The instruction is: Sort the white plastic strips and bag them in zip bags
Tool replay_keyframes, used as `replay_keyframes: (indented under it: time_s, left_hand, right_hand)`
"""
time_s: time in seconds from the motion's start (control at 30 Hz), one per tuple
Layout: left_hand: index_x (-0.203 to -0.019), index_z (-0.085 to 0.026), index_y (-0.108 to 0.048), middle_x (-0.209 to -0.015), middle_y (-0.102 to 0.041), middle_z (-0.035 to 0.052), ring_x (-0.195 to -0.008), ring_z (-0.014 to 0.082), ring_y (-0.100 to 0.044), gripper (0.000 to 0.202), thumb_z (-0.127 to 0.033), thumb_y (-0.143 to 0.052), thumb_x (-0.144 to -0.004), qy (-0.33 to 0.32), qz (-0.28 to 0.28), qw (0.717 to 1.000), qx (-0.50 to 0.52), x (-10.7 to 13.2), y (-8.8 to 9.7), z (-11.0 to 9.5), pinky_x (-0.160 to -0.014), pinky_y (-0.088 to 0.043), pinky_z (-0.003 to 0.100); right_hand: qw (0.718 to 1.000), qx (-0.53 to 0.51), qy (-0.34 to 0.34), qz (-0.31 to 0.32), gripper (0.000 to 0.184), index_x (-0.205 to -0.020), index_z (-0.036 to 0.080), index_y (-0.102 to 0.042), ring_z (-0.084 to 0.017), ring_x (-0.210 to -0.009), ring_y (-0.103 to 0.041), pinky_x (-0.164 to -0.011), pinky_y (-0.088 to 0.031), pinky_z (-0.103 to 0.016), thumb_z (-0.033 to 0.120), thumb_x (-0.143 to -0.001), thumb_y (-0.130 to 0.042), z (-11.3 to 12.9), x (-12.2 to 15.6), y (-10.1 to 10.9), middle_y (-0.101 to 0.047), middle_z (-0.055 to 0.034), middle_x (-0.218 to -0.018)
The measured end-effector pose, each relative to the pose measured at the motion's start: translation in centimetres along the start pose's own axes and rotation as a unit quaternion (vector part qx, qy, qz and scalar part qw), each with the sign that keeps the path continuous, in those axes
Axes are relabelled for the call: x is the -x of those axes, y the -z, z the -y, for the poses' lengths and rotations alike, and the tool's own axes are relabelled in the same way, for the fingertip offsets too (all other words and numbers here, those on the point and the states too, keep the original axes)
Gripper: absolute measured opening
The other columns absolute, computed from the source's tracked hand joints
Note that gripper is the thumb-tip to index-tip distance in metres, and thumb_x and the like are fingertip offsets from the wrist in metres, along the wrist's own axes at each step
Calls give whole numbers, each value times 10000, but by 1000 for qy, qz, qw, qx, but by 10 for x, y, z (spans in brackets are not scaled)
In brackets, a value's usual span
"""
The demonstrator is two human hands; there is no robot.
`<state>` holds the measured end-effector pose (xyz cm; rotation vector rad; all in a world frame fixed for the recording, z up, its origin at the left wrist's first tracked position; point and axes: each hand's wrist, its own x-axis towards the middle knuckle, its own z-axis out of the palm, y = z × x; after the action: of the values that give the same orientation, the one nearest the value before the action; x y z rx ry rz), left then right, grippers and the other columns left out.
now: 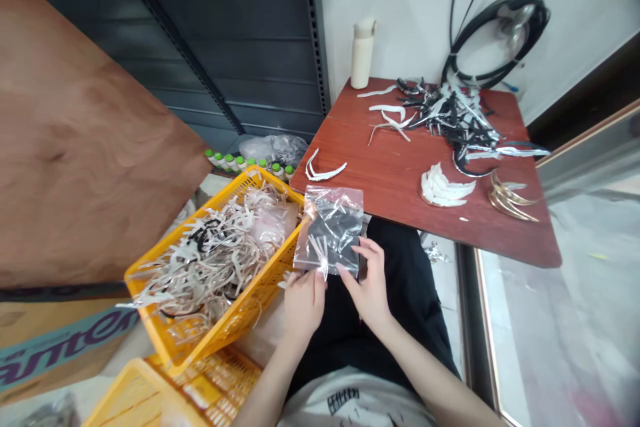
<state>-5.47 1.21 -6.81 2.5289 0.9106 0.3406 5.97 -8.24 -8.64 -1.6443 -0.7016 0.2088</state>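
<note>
Pinching white strips (321, 253) against the clear bag (343, 230), the left hand (304, 301) has its fingertips together. The right hand (369, 283) meets the bag's lower right corner, thumb and fingers apart; its grip I cannot tell. The bag is above the lap, beside the crate (273, 283).

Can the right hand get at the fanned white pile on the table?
Probably yes: the white pile lies toward the near side of the table, with nothing standing between. The right hand is at the clear bag, though, so may need to leave it.
</note>
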Motion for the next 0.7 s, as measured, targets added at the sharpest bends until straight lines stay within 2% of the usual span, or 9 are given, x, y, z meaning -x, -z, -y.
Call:
replay_keyframes:
  time_s: [0.07,0.1,0.17,0.23,0.33,0.43,0.6,0.7]
  left_hand:
    - [-680,-184,-604,-696,-687,36,-644,194,-571,452,-230,-289,-1000,-4,2,1000,-22,-1,-9,1,-726,-398,337]
    - [-686,-181,-606,-703,-691,40,-640,193,-573,446,-225,-292,-1000,-7,0,999,-31,-2,-12,2,-723,-399,335]
    - [-690,-177,-605,-700,-688,46,-629,192,-567,433,-216,-301,-996,-14,-4,999,-51,-2,-17,2,-711,-399,332]
    - [-697,-172,-603,-692,-678,47,-630,194,-562,414,-207,-314,-991,-24,-9,997,-67,-2,-18,1,-705,-398,331]
    - [-728,-161,-615,-708,-677,53,-647,199,-571,384,-193,-329,-982,-42,-13,996,-83,-2,-17,-1,-709,-397,338]
    - [-766,-157,-631,-738,-687,60,-659,202,-587,368,-177,-329,-977,-57,-6,994,-95,-2,-17,-2,-719,-392,356]
    - [-820,-150,-646,-787,-703,73,-692,213,-607,328,-170,-352,-963,-78,11,991,-109,-3,-15,-4,-745,-384,382]
    - [-843,-148,-645,-814,-705,73,-705,210,-608,320,-167,-349,-964,-84,20,991,-104,-2,-14,-7,-743,-381,383]
  right_hand:
    - [993,-44,-98,-43,479,-1163,209,-486,-233,-1090,-546,-930,-491,-420,347,-776,-732,-9,5,-8,-493,-110,-1215]
    - [985,-74,-150,-50,496,-1130,206,-479,-206,-976,-581,-850,-524,-374,382,-753,-749,-12,8,-11,-528,-85,-1128]
    - [963,-123,-238,-32,456,-1016,199,-509,-155,-763,-576,-711,-527,-298,437,-723,-763,-15,13,-16,-556,-20,-920]
    - [945,-150,-289,19,388,-902,182,-572,-137,-666,-544,-640,-497,-268,477,-723,-750,-14,11,-17,-557,6,-778]
    - [928,-166,-317,105,352,-795,164,-671,-155,-638,-553,-573,-456,-257,508,-740,-721,-9,1,-14,-607,-15,-692]
    - [923,-155,-318,154,331,-777,170,-723,-175,-644,-591,-535,-438,-253,498,-735,-723,-6,-10,-11,-664,-33,-693]
    - [937,-89,-290,172,317,-740,179,-736,-204,-660,-635,-533,-461,-256,495,-716,-734,-11,-14,-12,-694,-41,-682]
    - [926,-123,-313,173,324,-697,167,-711,-166,-581,-594,-488,-436,-237,490,-713,-736,-12,-13,-14,-680,-33,-658]
